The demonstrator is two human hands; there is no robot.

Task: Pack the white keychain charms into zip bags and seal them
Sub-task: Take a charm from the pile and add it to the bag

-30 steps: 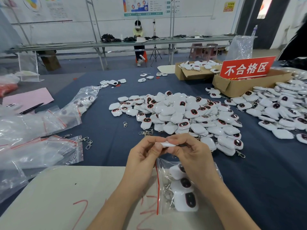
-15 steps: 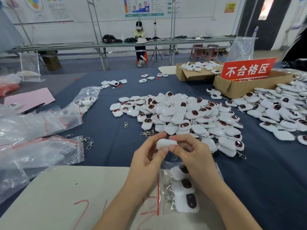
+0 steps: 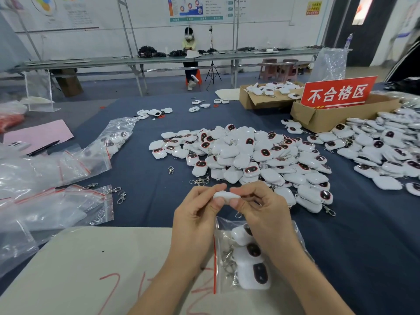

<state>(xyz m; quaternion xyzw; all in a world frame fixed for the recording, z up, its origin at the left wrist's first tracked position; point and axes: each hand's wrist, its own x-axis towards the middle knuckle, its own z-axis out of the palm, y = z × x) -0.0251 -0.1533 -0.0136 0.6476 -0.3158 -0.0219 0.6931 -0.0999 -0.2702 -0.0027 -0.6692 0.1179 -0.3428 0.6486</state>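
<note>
Both hands meet over one white charm (image 3: 225,195). The left hand (image 3: 197,215) pinches its left end between thumb and forefinger, and the right hand (image 3: 261,212) pinches its right end the same way, the other fingers curled loosely behind. The charm sits edge-on between the fingertips, raised off the table, and a small metal clasp (image 3: 238,215) hangs just under it.

Directly below the grip lies a clear zip bag (image 3: 225,283), partly under the right wrist, with its red strip along the left edge. Whether that edge is open or closed cannot be told. Inside it are three charms in a row (image 3: 251,268), dark faces up, with their clasps bunched toward the red strip. The bag rests on a pale board (image 3: 91,264) marked with red scribbles, which lies on a dark blue tablecloth (image 3: 147,178).

Just beyond the hands a big loose pile of charms (image 3: 245,155) is spread over the cloth, and a second pile (image 3: 381,151) lies at the right. A few spare clasps (image 3: 121,196) lie to the left, beside a heap of clear bags (image 3: 56,208). Behind the piles stands a cardboard box (image 3: 329,117) with a red sign (image 3: 338,92).
</note>
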